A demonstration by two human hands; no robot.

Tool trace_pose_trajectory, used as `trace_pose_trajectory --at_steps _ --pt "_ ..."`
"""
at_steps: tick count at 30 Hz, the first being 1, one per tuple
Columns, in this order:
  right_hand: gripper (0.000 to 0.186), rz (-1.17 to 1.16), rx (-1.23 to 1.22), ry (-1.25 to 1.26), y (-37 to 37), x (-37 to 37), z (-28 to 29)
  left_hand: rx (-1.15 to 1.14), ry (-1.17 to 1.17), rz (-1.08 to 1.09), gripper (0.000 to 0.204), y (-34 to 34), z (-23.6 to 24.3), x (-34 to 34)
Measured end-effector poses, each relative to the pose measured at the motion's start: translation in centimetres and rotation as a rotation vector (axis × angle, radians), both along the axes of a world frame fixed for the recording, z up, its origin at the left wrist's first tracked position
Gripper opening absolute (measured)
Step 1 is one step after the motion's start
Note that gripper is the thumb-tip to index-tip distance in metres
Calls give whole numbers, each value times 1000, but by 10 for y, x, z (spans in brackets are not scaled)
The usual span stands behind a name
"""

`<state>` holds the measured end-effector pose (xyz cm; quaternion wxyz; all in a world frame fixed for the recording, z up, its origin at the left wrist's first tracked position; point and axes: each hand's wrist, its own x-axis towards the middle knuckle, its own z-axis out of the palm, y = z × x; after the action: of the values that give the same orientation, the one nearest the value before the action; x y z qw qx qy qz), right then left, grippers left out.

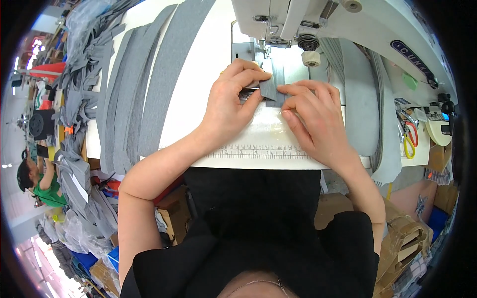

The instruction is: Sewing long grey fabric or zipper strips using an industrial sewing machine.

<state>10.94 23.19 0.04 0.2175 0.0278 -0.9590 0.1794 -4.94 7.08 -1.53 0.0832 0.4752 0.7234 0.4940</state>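
Grey fabric strip [269,90], shown on the white counter [186,111] below the needle area of a sewing machine [375,32]. Nearest the viewer, a black short-sleeved top [278,238] is worn by the person, whose bare forearms are extended over the counter's near edge. Along that edge a printed measuring scale [253,152] is seen. Beyond it, the right hand [314,116] is placed to the right of the strip; its grip is loosely open, the index fingertip set at the cloth's right side and the thumb held apart. The left hand [231,97] is placed opposite; its grip is narrow, thumb and index finger brought to the strip's left edge, though whether the cloth is pinched or merely pressed cannot be told. Farther on, a flat metal plate [243,50] is fixed left of the needle area, and a pale ribbed knob [311,58] is carried by the machine. The counter is flanked by long grey fabric pieces [171,77] on the left and a layered grey fabric stack [361,99] on the right, beside which yellow-handled scissors [409,148] are laid. At far left, a co-worker in green [48,191] is seen.
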Motion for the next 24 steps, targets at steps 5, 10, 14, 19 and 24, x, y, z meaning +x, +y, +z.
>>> trace_pose_trajectory --at_steps 5,10,14,19,24 --pt "10 -20 11 30 1 -2 -3 -27 -17 -16 28 -1 1 -1" --pt "9 -24 13 42 2 -6 -6 -39 10 6 25 -1 2 2" --pt "8 -32 -10 47 2 -7 -7 -38 -59 -2 20 -1 0 -1" --pt "9 -35 15 62 5 -10 -6 -15 -55 12 17 3 1 2" --pt "12 -55 68 61 9 -20 -6 -17 21 12 18 2 -2 -2"
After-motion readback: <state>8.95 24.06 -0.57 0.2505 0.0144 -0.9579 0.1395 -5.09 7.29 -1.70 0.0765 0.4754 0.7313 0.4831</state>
